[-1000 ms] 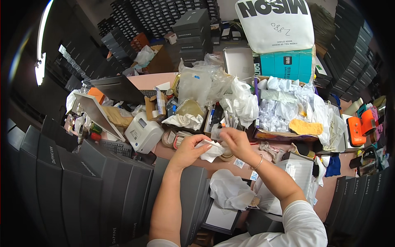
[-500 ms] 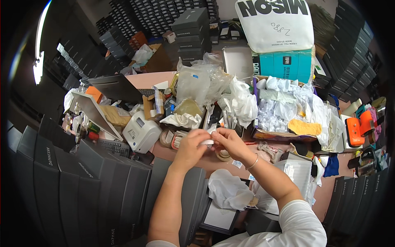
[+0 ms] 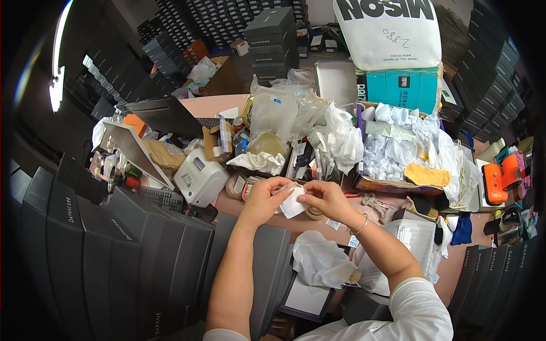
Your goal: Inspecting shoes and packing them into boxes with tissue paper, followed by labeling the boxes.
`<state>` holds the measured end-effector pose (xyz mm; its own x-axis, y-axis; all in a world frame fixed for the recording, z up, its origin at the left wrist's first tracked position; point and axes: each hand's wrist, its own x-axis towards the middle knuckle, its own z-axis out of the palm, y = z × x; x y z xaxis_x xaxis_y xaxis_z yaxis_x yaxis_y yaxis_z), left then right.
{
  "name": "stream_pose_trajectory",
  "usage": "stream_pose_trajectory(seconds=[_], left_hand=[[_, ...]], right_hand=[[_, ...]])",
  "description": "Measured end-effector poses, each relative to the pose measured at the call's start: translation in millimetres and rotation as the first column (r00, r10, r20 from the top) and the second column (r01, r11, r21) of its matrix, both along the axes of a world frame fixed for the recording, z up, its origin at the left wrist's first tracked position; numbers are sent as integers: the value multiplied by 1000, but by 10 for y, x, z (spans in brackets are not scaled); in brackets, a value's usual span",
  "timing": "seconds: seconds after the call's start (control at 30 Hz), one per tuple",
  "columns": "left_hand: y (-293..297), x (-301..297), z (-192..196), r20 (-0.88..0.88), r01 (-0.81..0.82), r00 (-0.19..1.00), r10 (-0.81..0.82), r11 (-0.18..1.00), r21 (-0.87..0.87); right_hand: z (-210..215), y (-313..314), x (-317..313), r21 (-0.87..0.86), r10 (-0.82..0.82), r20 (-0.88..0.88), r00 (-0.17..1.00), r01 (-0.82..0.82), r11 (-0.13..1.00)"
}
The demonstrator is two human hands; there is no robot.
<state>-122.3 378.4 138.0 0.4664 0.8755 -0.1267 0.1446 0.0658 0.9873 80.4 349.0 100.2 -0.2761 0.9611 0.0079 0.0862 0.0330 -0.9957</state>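
Observation:
Between my two hands, over the pink table, is a small white square piece (image 3: pixel 292 208) that looks like thin paper or a small packet. My left hand (image 3: pixel 263 200) pinches its left edge between thumb and fingers. On the other edge, my right hand (image 3: pixel 326 201) has its thumb and fingertips closed on the same piece. A roll of tape (image 3: pixel 313 213) lies just below, partly covered by the right hand. Nearer to me rests crumpled white tissue paper (image 3: pixel 319 257), beside a dark open box holding a white card (image 3: pixel 307 296).
Dark grey shoe boxes (image 3: pixel 153 256) crowd the left front, and more (image 3: pixel 497 278) stand at right. A white label printer (image 3: pixel 200 178) sits left of my hands. Beyond are clear plastic bags (image 3: pixel 276 113) and a carton of crumpled paper (image 3: pixel 392 184). An orange tape dispenser (image 3: pixel 493 184) is far right.
The white piece has been opened out from a narrow folded strip into a flat square facing me. My hands have spread slightly apart, and the view has shifted a little.

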Motion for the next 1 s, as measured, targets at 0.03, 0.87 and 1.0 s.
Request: stream_pose_trajectory(seconds=[0.03, 0.87, 1.0], left_hand=[[-2, 11, -19, 1, -38, 999, 38, 999, 17], [-34, 33, 10, -365, 110, 931, -15, 965, 239], [-13, 29, -46, -67, 13, 998, -13, 1000, -8]], right_hand=[[43, -16, 0, 58, -66, 51, 997, 63, 996], [-5, -109, -132, 483, -200, 163, 966, 99, 870], [-32, -45, -159, 711, -308, 146, 940, 116, 694]])
